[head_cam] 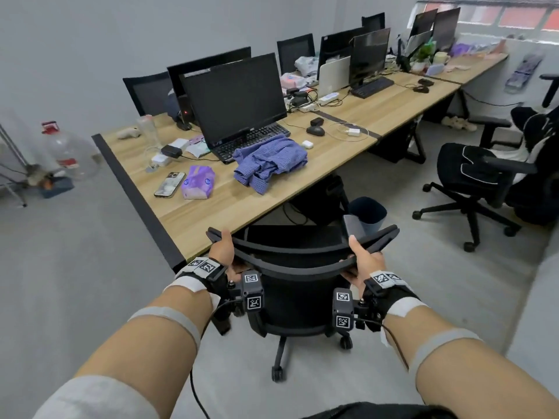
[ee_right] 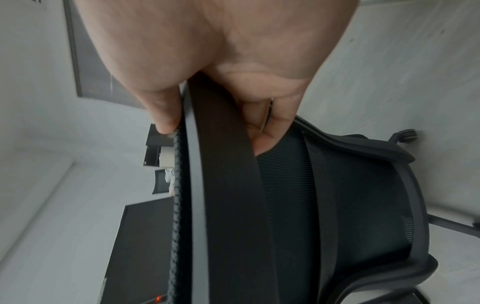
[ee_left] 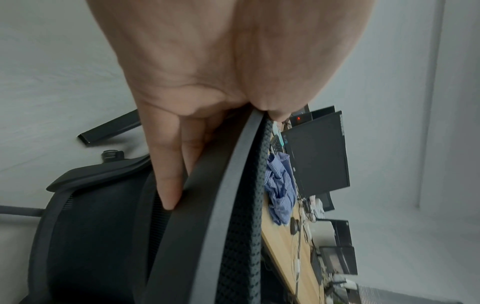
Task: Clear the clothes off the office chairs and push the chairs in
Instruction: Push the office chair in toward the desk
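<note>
A black mesh office chair (head_cam: 295, 297) stands in front of me, its seat partly under the wooden desk (head_cam: 211, 210). My left hand (head_cam: 223, 252) grips the left end of its top backrest rail (ee_left: 207, 205), thumb over the top, fingers (ee_left: 168, 181) behind. My right hand (head_cam: 361, 258) grips the right end of the same rail (ee_right: 223, 185). A crumpled blue checked shirt (head_cam: 270, 161) lies on the desk before a monitor (head_cam: 233, 98); the left wrist view also catches this shirt (ee_left: 280, 189). At the right, a second black chair (head_cam: 472, 179) carries a black-and-white garment (head_cam: 532, 131).
A phone (head_cam: 169, 184), a purple tissue pack (head_cam: 198, 182), keyboards, mice and cables lie on the desk. A dark waste bin (head_cam: 367, 213) stands under the desk right of my chair. More chairs are tucked in on the far side. A water jug (head_cam: 69, 152) sits on the floor at left.
</note>
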